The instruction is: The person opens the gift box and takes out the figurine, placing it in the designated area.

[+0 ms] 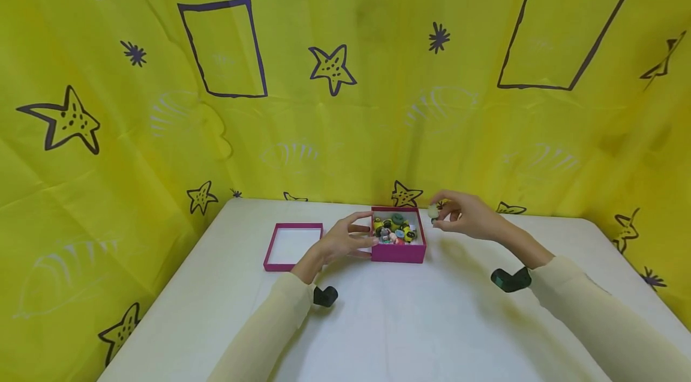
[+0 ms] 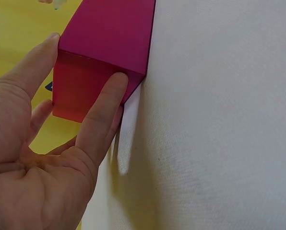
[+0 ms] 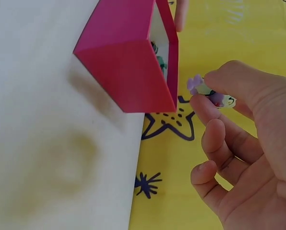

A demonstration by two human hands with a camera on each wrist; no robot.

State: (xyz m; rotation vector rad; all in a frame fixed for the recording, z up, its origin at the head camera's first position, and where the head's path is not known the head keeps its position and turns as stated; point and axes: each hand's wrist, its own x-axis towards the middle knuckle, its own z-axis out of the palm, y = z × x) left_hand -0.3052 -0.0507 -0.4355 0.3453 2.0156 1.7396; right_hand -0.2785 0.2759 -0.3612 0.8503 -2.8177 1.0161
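Note:
A magenta box (image 1: 397,254) without its lid stands near the table's back edge. Inside lies a pile of small figurines (image 1: 396,231), yellow, black, green and pink. My left hand (image 1: 345,239) rests against the box's left side, its fingers spread and fairly straight; in the left wrist view fingertips (image 2: 116,80) touch the wall near the corner. To the right of the box, raised above the table, my right hand (image 1: 466,216) pinches a small lilac and pale figurine (image 3: 196,85) between thumb and index finger. The other fingers of that hand curl loosely.
Left of the box lies its magenta-rimmed lid (image 1: 294,266), white inside facing up. A white cloth covers the table (image 1: 378,322). Behind the table hangs a yellow curtain (image 1: 378,130) with drawn stars and frames. Dark camera mounts sit at both wrists.

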